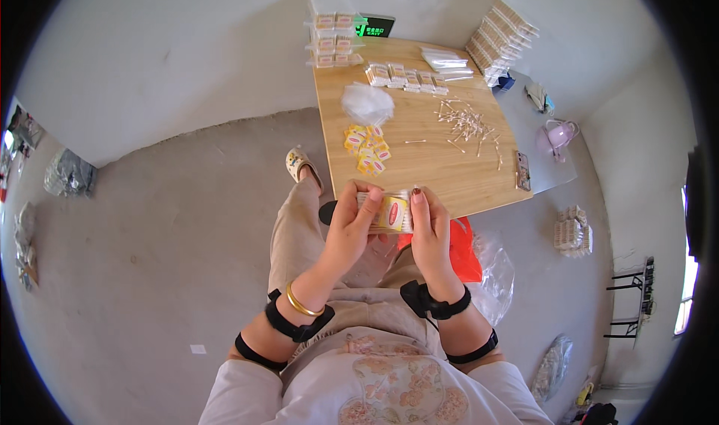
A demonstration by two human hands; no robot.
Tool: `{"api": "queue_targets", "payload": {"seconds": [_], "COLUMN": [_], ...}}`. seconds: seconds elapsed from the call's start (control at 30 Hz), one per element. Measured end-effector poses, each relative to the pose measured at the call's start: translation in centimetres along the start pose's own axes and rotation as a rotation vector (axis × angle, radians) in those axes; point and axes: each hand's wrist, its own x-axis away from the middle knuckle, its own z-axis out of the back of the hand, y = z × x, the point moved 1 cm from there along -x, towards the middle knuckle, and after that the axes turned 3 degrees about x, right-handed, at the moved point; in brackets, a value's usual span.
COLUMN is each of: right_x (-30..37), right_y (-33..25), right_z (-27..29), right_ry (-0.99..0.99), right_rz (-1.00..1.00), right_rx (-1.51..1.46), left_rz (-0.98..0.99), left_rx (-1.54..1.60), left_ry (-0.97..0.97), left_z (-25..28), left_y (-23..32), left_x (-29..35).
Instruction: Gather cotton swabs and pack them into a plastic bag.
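Note:
Above my lap, just off the table's near edge, I hold a small clear pack of cotton swabs (405, 214) with a yellow label card inside it. My left hand (350, 221) grips its left side, thumb across the front. At its right edge, my right hand (432, 229) is closed with the thumb up along the pack. Beyond my hands, a heap of yellow label cards (367, 149) lies on the wooden table (419, 181), with a pile of clear plastic bags (367, 104) behind it. Loose cotton swabs (468, 122) are scattered on the right.
Filled swab packs (404, 77) line the table's back, beside a stack of clear boxes (333, 43) and flat plastic sleeves (447, 61). A tall stack of swab bundles (503, 37) stands far right. A phone (523, 170) lies at the right edge. A red bag (467, 259) hangs below.

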Motion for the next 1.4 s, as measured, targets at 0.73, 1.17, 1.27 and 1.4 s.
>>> {"api": "queue_targets", "payload": {"seconds": [0.73,1.17,1.27,1.4], "right_x": [-5.3,-8.1,-5.9,-7.1], "right_y": [19.1,16.5,19.9,17.2], "right_z": [5.7,4.8,5.5,4.9], "right_ry": [-0.046,0.019,-0.042,-0.032], "right_rz": [0.091,0.176,0.146,0.209], "right_rx": [1.071,1.039,1.021,0.954], "left_rz": [0.267,0.25,0.253,0.212], "left_rx": [-0.158,-0.197,-0.194,-0.245], "left_ry": [0.451,0.414,0.391,0.312], "left_z": [16.4,15.8,15.0,13.2], "left_y": [-4.0,-3.5,-3.6,-2.7], "left_x": [1.9,1.4,1.0,0.4]}}
